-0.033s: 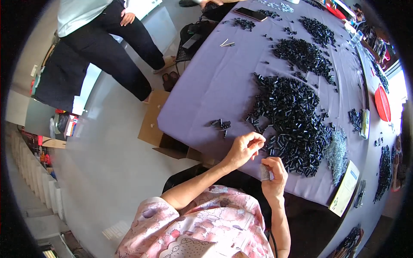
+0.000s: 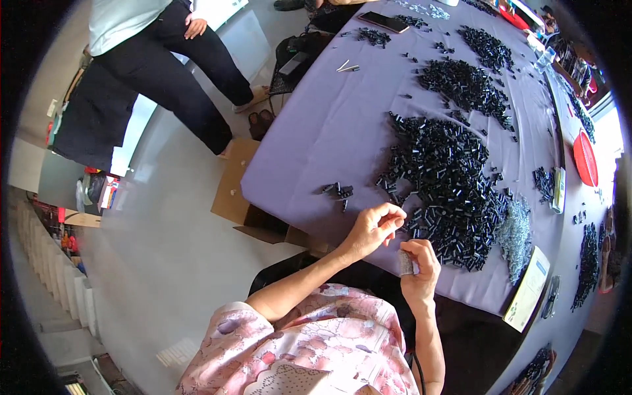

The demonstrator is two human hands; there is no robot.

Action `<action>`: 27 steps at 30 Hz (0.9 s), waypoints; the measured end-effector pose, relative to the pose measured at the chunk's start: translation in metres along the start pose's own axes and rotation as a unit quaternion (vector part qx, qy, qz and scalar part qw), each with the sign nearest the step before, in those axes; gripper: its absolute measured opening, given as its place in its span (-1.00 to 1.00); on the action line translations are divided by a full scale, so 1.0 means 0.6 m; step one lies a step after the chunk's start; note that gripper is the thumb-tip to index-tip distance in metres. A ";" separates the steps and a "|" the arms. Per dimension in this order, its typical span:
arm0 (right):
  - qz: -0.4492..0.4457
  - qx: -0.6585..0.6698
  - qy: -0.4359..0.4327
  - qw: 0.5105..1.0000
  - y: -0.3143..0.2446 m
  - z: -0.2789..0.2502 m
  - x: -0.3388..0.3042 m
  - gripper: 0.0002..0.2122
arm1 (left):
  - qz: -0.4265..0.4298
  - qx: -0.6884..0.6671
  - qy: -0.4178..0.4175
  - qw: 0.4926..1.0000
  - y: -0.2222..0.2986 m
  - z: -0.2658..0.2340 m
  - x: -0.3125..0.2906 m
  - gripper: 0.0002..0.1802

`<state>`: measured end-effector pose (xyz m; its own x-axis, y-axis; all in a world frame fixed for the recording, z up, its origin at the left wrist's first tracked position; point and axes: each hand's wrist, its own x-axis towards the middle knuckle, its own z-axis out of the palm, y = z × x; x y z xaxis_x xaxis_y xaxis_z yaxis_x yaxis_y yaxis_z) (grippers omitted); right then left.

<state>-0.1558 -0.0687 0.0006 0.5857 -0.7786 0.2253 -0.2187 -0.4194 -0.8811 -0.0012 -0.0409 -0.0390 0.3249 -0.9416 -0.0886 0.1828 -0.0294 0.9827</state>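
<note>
Just off the near edge of the purple-covered table, my left hand is pinched, thumb against forefinger. Anything in that pinch is too small to make out. My right hand is curled closed beside it, a little lower, and the two stay slightly apart. A greyish strip or wrap shows at its thumb side; I cannot tell whether it is worn or held. Beyond both hands spreads a big heap of small black cylindrical pieces. A few similar black pieces lie apart to the left.
Small clear pieces border the heap's right side, near a yellowish-white card or box. Farther back are more black heaps, a phone and a red basket. An open cardboard box stands below the left edge; a person stands left.
My hands look the same in both frames. At the top edge, another person's hand has shifted slightly.
</note>
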 end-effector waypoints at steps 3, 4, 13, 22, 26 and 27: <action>0.025 0.042 0.011 0.999 0.020 0.000 0.000 -0.58 | -0.013 0.017 -0.029 0.999 0.005 -0.001 -0.002 -0.90; 0.029 0.058 0.013 0.998 0.027 0.002 0.000 -0.57 | -0.018 0.027 -0.041 0.999 0.006 -0.001 -0.004 -0.91; -0.005 0.088 0.046 0.995 0.026 0.001 0.015 -0.56 | 0.070 0.086 -0.080 0.991 0.002 0.003 -0.010 -0.90; 0.022 0.099 0.050 0.994 0.024 -0.001 0.015 -0.59 | 0.069 0.067 -0.133 0.986 0.006 0.006 -0.012 -0.88; 0.020 0.077 0.039 0.996 0.021 -0.003 0.016 -0.59 | 0.034 0.044 -0.138 0.989 0.006 0.005 -0.014 -0.88; 0.003 0.030 0.041 0.999 0.015 -0.005 0.019 -0.60 | 0.034 0.044 -0.137 0.989 0.009 0.005 -0.014 -0.88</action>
<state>-0.1535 -0.0829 -0.0033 0.5189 -0.8171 0.2514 -0.1731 -0.3884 -0.9051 -0.0055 -0.0341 -0.0326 0.0676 -0.9976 0.0141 0.0835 0.0197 0.9963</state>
